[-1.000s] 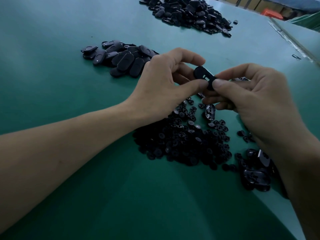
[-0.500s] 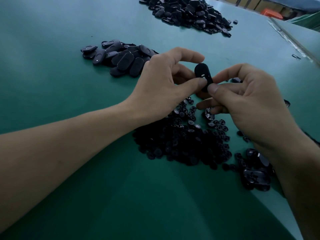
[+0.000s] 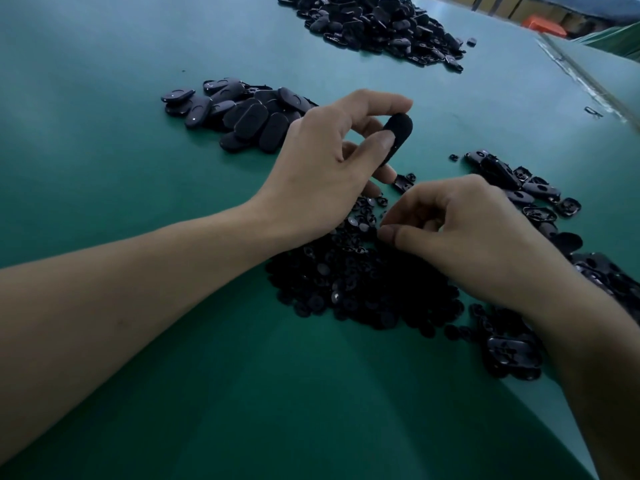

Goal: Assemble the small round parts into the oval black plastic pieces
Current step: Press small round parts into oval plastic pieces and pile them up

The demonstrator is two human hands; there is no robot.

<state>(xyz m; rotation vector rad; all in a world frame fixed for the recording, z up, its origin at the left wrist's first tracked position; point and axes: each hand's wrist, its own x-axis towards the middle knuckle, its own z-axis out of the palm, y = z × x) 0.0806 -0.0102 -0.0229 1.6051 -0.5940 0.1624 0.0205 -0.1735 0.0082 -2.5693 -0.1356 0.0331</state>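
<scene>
My left hand [image 3: 322,174] pinches an oval black plastic piece [image 3: 398,133] between thumb and forefinger, held upright above the table. My right hand [image 3: 464,237] is lower, over the heap of small round black parts [image 3: 346,285], with thumb and fingertips curled together at the heap's top. Whether they pinch a round part is hidden by the fingers.
A pile of oval pieces [image 3: 239,112] lies behind my left hand, and a larger one [image 3: 377,26] at the far edge. More oval pieces [image 3: 519,188] are scattered right of my hands and near my right wrist [image 3: 512,355]. Everything rests on a green table [image 3: 104,150].
My right hand let go of the oval piece and dropped down to the heap of round parts. My left hand kept the piece and turned it more upright.
</scene>
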